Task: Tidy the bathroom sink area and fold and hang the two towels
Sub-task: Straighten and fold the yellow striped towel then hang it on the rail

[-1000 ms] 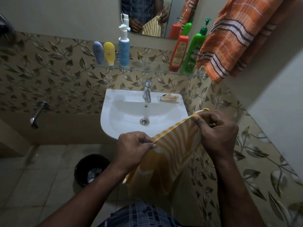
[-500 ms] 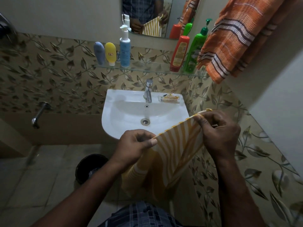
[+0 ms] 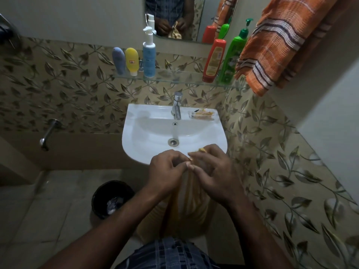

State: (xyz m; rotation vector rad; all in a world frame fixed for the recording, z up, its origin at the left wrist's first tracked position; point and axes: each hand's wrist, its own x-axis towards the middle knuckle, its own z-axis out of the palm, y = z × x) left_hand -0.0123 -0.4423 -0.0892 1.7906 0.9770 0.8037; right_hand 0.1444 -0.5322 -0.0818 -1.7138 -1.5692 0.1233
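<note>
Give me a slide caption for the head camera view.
In front of the sink, the left hand and right hand pinch a yellow towel together.

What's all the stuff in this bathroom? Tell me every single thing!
yellow towel: one, yellow-and-white stripes, hanging from both hands
orange towel: one, orange with dark stripes, hung upper right
glass shelf: one, clear, on the leafy wall
sink: one, white, below that shelf
tap: one, silver, sink's back rim
packet: one, clear, rim right of tap
grey-blue tube: one, grey-blue, shelf's left end
yellow tube: one, yellow, beside it
blue pump bottle: one, blue, beside the tubes
red bottle: one, red, shelf's right
green pump bottle: one, green, right of red
mirror: one, silvery, above the shelf
bin: one, black, floor left of sink
wall spout: one, silver, left wall
left hand: one, pinching the yellow towel's top
right hand: one, pinching it too
</note>
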